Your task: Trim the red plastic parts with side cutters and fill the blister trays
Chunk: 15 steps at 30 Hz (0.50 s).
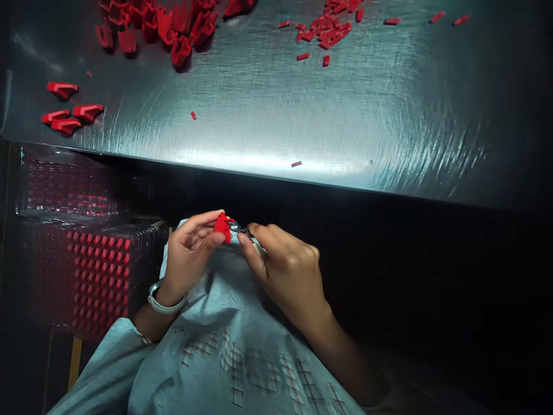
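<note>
Thumb and fingertips of my left hand (188, 253) pinch a small red plastic part (222, 227) above my lap. My right hand (288, 257) is closed around a pair of small metal nippers (235, 226), whose head meets the right side of the red part. Most of the nippers' handles are hidden inside the right fist. Whether the jaws are closed on the plastic, I cannot tell.
A metal table (242, 138) runs across the front. On it lie a heap of red parts (164, 26), several wedge-shaped red parts (64, 125) and small red offcuts (330, 31). Left of me stand clear plastic trays (64, 184) and a stack holding rows of red parts (101, 276).
</note>
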### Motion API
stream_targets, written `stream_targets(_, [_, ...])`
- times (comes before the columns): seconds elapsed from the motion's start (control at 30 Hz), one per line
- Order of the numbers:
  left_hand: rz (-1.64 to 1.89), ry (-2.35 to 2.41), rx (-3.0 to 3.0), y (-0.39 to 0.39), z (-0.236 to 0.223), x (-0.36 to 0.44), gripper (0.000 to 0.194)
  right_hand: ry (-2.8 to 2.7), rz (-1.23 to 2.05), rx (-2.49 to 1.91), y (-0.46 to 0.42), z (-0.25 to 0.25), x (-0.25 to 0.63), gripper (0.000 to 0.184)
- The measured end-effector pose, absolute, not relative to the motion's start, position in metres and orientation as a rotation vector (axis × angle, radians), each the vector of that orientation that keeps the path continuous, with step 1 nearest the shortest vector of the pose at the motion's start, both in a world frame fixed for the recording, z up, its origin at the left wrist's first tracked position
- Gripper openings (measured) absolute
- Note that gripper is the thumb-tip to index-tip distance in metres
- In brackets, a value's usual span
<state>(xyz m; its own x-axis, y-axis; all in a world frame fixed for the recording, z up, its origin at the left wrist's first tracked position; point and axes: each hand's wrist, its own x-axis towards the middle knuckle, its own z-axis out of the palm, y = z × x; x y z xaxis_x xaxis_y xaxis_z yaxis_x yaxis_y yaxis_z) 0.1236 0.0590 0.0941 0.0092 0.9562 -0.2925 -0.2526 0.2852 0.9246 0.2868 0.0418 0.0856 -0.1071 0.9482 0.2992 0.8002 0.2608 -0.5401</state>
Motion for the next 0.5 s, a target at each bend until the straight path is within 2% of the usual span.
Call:
stream_targets(0.17, [1.061, 1.187, 0.695, 0.065, 0.093, 0.120, 0.035, -1.704, 0.824, -1.451, 0.049, 0.075, 0.286, 0.042])
stream_targets(0.3, [1.033, 1.158, 0.677, 0.067, 0.096, 0.118, 0.038, -1.346, 1.305, -1.402, 0.056, 0.074, 0.283, 0.044])
stream_targets(0.4, [1.083, 1.218, 0.796, 0.070, 0.100, 0.109, 0.037, -1.253, 1.423, -1.425, 0.058, 0.075, 0.281, 0.042])
stream_targets(0.5, [1.306, 1.437, 1.131, 0.086, 0.112, 0.083, 0.029, -1.280, 1.369, -1.452, 0.058, 0.070, 0.282, 0.042])
